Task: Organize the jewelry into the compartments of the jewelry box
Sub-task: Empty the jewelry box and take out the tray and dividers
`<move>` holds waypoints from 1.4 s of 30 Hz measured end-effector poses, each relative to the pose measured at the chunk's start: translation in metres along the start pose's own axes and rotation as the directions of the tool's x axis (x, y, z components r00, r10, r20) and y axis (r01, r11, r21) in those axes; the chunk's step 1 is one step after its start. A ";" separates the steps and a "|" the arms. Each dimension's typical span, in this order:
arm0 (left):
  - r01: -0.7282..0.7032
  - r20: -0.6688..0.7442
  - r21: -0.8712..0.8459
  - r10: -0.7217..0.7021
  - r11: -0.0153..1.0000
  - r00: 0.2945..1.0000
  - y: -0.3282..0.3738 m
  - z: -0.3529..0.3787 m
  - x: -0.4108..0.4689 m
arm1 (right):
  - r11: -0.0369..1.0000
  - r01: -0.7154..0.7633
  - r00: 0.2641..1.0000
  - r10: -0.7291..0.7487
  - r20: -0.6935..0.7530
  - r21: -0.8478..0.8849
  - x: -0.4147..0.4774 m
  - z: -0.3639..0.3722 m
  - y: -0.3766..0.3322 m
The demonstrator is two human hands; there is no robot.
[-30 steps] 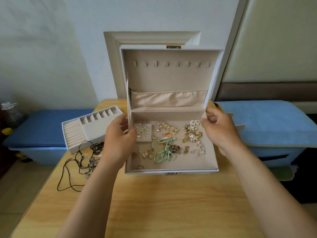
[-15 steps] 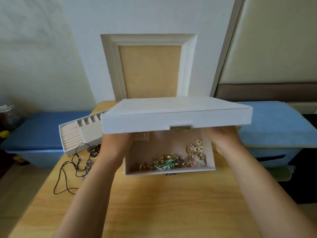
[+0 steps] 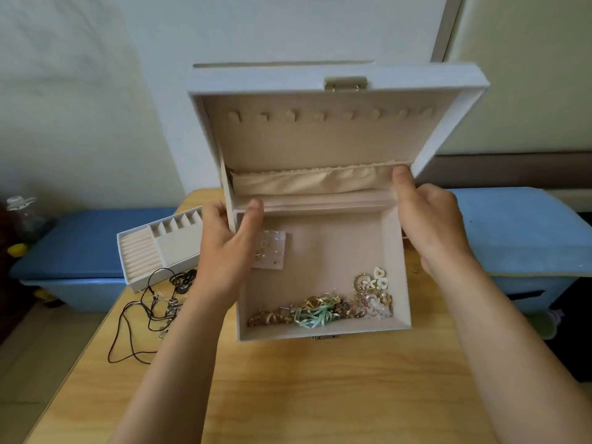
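The white jewelry box (image 3: 397,251) sits on the wooden table with its lid (image 3: 320,136) raised and leaning toward me. My left hand (image 3: 226,248) grips the box's left wall near the hinge, thumb inside. My right hand (image 3: 429,219) grips the right back corner, thumb on the lid's fabric pocket. A tangle of gold pieces and a mint ribbon (image 3: 323,310) lies bunched against the front wall. An earring card (image 3: 270,249) lies at the back left of the box floor.
A removable tray (image 3: 150,248) with ring rolls and small slots sits left of the box. Black cord necklaces (image 3: 150,312) sprawl on the table (image 3: 304,389) beside it. Blue storage bins stand on both sides, and a framed board leans on the wall behind.
The lid dropped nearly closed half a second ago and is raised again now. The jewelry has slid from the box's middle to its front wall.
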State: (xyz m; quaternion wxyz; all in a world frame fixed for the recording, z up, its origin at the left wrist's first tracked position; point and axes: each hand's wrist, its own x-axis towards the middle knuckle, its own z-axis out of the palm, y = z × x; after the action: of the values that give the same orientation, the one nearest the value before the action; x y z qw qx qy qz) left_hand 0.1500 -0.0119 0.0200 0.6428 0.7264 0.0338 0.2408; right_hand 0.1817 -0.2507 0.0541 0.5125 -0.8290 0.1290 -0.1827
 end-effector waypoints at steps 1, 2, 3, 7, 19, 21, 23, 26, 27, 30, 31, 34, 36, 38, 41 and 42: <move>0.011 -0.002 -0.005 -0.011 1.000 1.000 0.001 0.001 0.001 | 1.000 0.003 1.000 -0.003 0.005 -0.015 0.000 0.000 -0.002; 0.016 -0.009 -0.005 -0.016 1.000 1.000 0.002 0.001 0.002 | 1.000 0.005 1.000 -0.004 0.013 -0.029 0.000 0.000 -0.002; -0.004 -0.017 0.014 0.004 1.000 1.000 0.001 0.001 0.004 | 0.999 0.006 1.000 -0.005 0.024 -0.044 -0.001 0.000 -0.003; -0.089 -0.042 0.110 0.094 0.990 0.995 0.000 -0.001 0.014 | 0.997 0.009 0.998 -0.004 0.064 -0.078 -0.001 0.005 -0.004; 0.082 -0.114 0.140 -0.067 0.987 0.991 -0.010 -0.003 0.018 | 0.682 0.614 0.726 -0.290 0.624 -0.397 -0.080 0.059 -0.015; 0.076 -0.111 0.120 -0.063 0.990 0.992 -0.009 -0.003 0.017 | 0.649 0.657 0.670 -0.269 0.691 -0.384 -0.089 0.078 -0.009; 0.093 -0.112 0.098 -0.082 0.991 0.990 -0.009 -0.003 0.016 | 0.637 0.661 0.664 -0.252 0.704 -0.396 -0.098 0.089 -0.007; 0.119 -0.105 0.068 -0.111 0.991 0.988 -0.011 -0.004 0.016 | 0.626 0.659 0.672 -0.238 0.701 -0.418 -0.107 0.097 -0.009; 0.125 -0.104 0.062 -0.118 0.990 0.988 -0.012 -0.004 0.016 | 0.636 0.650 0.679 -0.240 0.694 -0.416 -0.108 0.097 -0.010; 0.142 -0.101 0.063 -0.135 0.988 0.986 -0.014 -0.005 0.016 | 0.714 0.578 0.715 -0.211 0.667 -0.394 -0.106 0.100 -0.013; 0.141 -0.098 0.065 -0.134 0.988 0.986 -0.015 -0.005 0.016 | 0.740 0.549 0.727 -0.192 0.660 -0.389 -0.104 0.101 -0.012; 0.127 -0.089 0.082 -0.119 0.989 0.989 -0.016 -0.005 0.016 | 0.832 0.438 0.760 -0.141 0.634 -0.341 -0.101 0.100 -0.013; 0.116 -0.090 0.096 -0.107 0.989 0.990 -0.017 -0.006 0.017 | 0.920 0.299 0.788 -0.088 0.609 -0.253 -0.096 0.094 -0.013; 0.113 -0.083 0.099 -0.105 0.989 0.991 -0.018 -0.006 0.016 | 0.977 0.151 0.815 -0.038 0.578 -0.149 -0.085 0.081 -0.011; 0.110 -0.066 0.105 -0.104 0.988 0.992 -0.019 -0.005 0.015 | 0.999 -0.028 0.869 0.009 0.495 0.030 -0.060 0.051 -0.006; 0.107 -0.065 0.111 -0.101 0.988 0.993 -0.020 -0.004 0.015 | 0.991 -0.093 0.888 0.039 0.459 0.095 -0.049 0.038 -0.003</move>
State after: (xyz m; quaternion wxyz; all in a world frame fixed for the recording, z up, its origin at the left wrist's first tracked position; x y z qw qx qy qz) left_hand 0.1663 0.0007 0.0062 0.6108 0.7517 0.1043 0.2259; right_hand 0.1540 -0.1996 0.0329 0.5812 -0.8130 0.0227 0.0273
